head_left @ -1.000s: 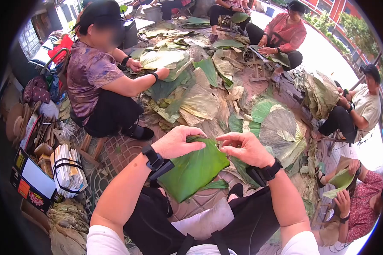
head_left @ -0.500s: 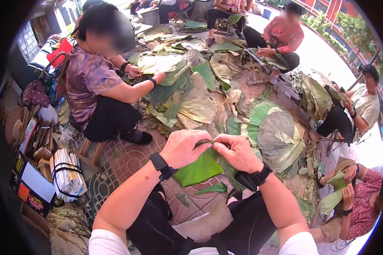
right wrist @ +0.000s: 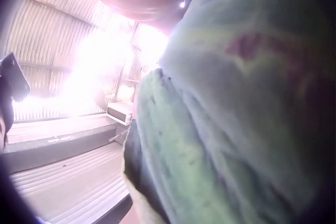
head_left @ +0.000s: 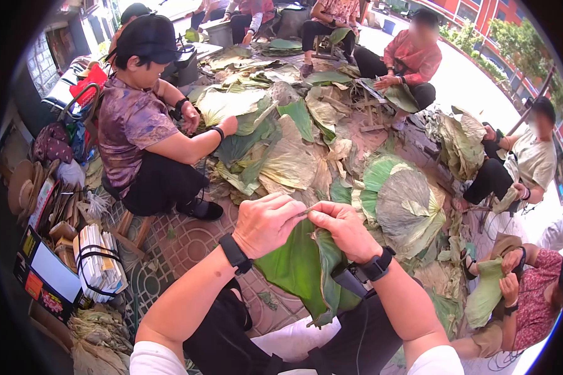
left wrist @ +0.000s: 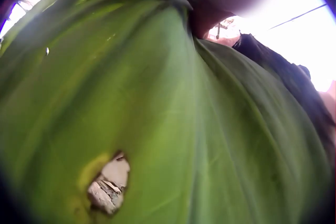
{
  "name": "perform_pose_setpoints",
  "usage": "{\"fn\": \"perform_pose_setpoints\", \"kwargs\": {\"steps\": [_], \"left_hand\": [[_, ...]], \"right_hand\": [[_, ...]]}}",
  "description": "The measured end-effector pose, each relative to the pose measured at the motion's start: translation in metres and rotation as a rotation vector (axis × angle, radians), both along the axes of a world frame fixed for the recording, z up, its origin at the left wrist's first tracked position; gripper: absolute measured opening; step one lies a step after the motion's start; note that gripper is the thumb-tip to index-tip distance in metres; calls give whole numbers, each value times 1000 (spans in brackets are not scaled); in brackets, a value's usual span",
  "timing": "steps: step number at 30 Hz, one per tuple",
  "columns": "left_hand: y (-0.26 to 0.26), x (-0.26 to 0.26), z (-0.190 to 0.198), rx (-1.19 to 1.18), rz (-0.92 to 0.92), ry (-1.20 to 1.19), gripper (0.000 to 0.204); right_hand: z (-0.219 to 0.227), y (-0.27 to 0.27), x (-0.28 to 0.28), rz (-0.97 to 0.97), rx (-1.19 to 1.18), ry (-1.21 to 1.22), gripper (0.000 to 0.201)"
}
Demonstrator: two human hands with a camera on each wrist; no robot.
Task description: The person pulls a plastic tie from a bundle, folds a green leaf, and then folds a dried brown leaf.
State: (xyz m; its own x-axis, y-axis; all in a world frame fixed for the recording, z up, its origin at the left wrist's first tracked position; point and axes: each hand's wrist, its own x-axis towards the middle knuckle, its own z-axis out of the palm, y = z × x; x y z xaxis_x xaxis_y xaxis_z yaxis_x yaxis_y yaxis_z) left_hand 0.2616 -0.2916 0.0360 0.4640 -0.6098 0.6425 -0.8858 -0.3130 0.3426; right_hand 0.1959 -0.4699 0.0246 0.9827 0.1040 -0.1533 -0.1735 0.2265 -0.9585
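I am sitting low with a big green leaf hanging in front of my knees, and both hands are working its top edge. Starting at the left: my left hand is curling its fingers and thumb round the upper edge of the leaf, pinching it just beside the short stub of stalk that is sticking out between my two hands. The left wrist view is showing almost nothing but leaf, with a small ragged hole near the bottom, so the blade is not flawless. Moving right: my right hand is pinching the same edge from the other side, fingertips nearly touching those of the left, so both grips are closed on the leaf. The right wrist view is filled by pale, blurred leaf surface and I cannot tell finger positions from it. The leaf itself is hanging folded, drooping from my pinch down toward my lap, with one side creasing over the other. My judgement on progress: the leaf is picked up and gathered at the stalk end, and a first lengthwise fold is looking started, but it is still loose and open at the bottom, so the folding or trimming is only partly done. Farther right and ahead, the pile of leaves on the ground between the other seated people is looking largely unworked, so much remains.
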Motion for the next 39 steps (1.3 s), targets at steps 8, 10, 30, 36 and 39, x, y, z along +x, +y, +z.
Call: {"fn": "perform_pose_setpoints", "kwargs": {"steps": [8, 10, 30, 36, 39], "left_hand": [[-6, -8, 17, -44, -60, -114, 14], [-7, -6, 20, -114, -18, 41, 13], [150, 69, -16, -387, 217, 1057, 8], [200, 79, -42, -548, 383, 925, 9], [207, 89, -44, -586, 465, 860, 11]], "right_hand": [[-12, -17, 11, -131, 244, 180, 10], [-3, -22, 7, -126, 175, 152, 9], [-63, -201, -24, -752, -562, 0, 11], [-74, -219, -58, -747, -861, 14, 13], [-65, -205, -61, -704, -1113, 47, 15]]}}
